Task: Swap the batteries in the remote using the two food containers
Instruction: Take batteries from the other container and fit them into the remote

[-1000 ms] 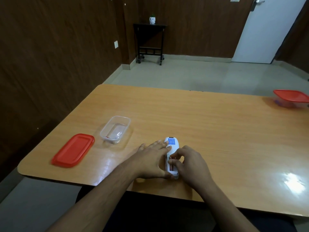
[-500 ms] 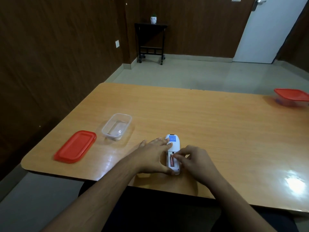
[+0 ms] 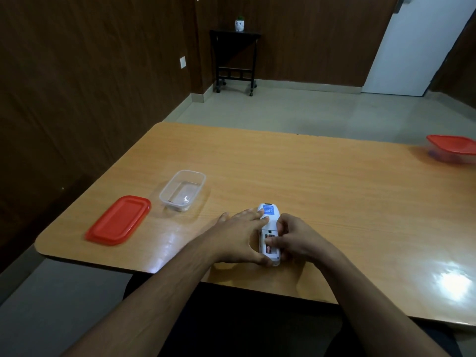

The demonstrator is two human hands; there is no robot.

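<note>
A white remote (image 3: pixel 270 220) lies face down near the table's front edge, a blue label on its far end. Its battery compartment is uncovered, and a red battery (image 3: pixel 269 250) shows inside. My left hand (image 3: pixel 238 237) presses along the remote's left side, fingers on the label end and thumb at the near end. My right hand (image 3: pixel 296 238) curls over the compartment from the right with its fingertips pinched on the battery. To the left stands an open clear food container (image 3: pixel 164 195), its red lid (image 3: pixel 118 220) beside it. A second container with a red lid (image 3: pixel 450 146) sits far right.
The wooden table (image 3: pixel 322 181) has a rounded left corner, and its front edge runs just below my wrists. Dark wood walls stand to the left and behind. A small black side table (image 3: pixel 234 57) and a white door (image 3: pixel 412 47) are across the floor.
My right fingers have moved from the remote's near end into the uncovered compartment and closed on the red battery. The left hand stays on the remote.
</note>
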